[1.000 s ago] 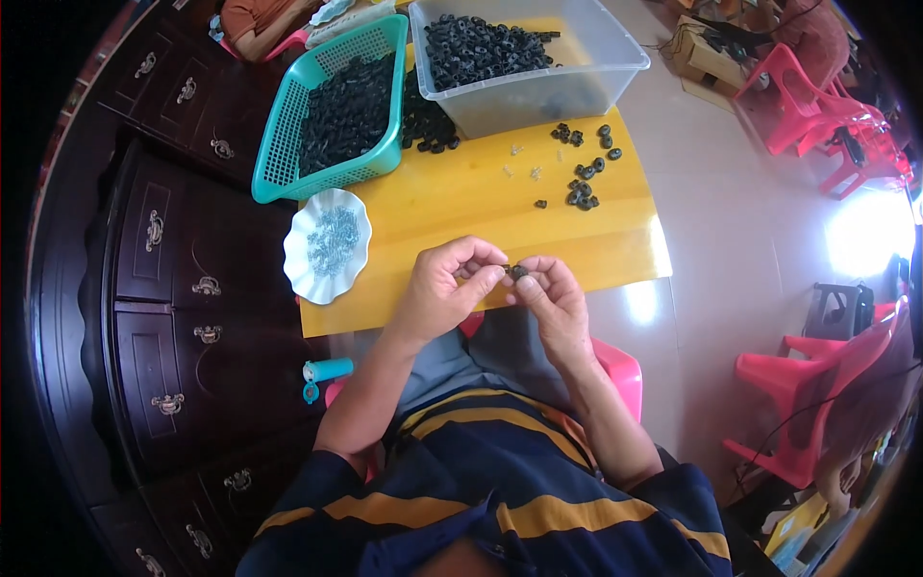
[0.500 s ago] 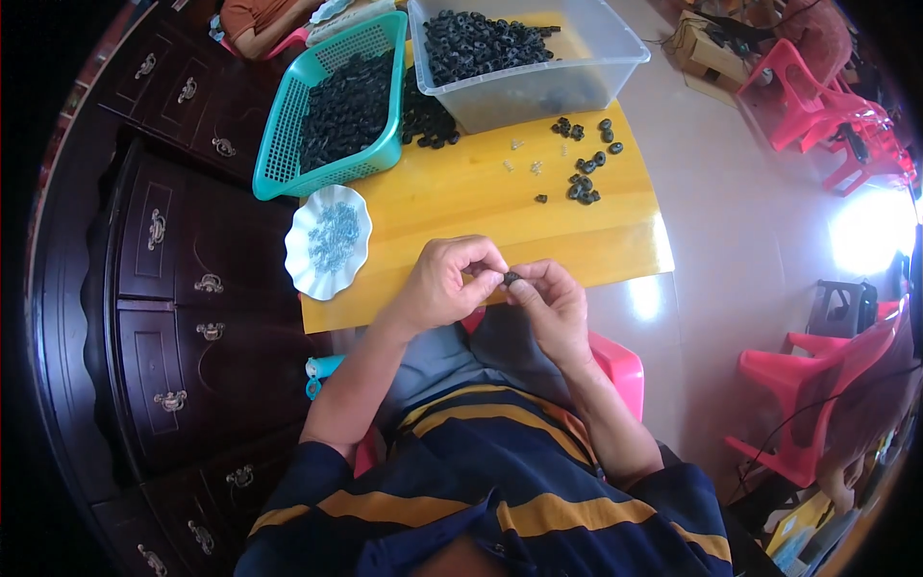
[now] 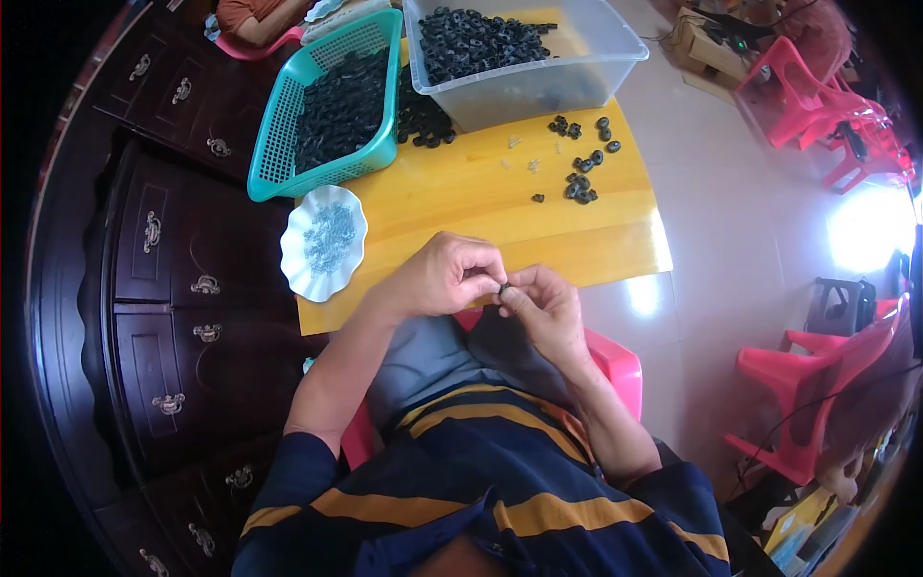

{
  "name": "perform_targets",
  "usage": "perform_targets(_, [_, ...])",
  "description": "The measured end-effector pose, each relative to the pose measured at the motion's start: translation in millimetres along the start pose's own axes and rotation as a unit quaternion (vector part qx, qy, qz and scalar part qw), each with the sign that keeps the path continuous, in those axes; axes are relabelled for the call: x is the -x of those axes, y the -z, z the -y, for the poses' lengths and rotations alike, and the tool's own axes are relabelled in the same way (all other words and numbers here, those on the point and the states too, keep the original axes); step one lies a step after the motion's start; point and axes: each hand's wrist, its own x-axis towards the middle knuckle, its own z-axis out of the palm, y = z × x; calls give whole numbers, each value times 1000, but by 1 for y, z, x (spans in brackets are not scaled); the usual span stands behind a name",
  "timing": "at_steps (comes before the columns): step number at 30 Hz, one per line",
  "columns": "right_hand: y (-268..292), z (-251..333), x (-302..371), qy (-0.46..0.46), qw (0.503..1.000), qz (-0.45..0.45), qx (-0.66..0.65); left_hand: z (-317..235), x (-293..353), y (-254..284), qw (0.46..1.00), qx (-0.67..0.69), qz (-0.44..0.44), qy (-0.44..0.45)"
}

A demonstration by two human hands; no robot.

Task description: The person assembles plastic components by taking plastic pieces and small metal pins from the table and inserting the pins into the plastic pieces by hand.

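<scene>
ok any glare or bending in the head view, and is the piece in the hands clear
Head view, right: white glare on the glossy tiled floor; head view, left: dark wooden cabinet bowed by the fisheye, corners black; head view, centre: small dark piece between left hand and right hand mostly covered, details unclear.

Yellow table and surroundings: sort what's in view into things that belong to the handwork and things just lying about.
Seemingly in use: small dark piece at the fingertips of left hand and right hand; black pieces; green basket; clear bin; white dish; pale bits.

Seemingly just around: dark cabinet; grey stool; cardboard box.
</scene>
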Motion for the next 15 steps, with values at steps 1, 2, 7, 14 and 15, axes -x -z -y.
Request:
perform_targets(1, [1, 1, 0, -3, 1000, 8, -28, -2, -3, -1, 1000, 12, 3, -2])
perform_targets(2, [1, 3, -1, -3, 1000, 7, -29, -5, -6, -2, 1000, 11, 5, -2])
perform_targets(7, [7, 9, -6, -41, 966, 0, -254, -24, -14, -18, 992, 28, -123, 23])
perform_targets(14, [11, 19, -7, -82, 943, 11, -323, -23, -20, -38, 943, -254, -190, -103])
perform_targets(15, [11, 18, -8, -82, 942, 11, -325, -20, -20, -39, 937, -268, -193, -110])
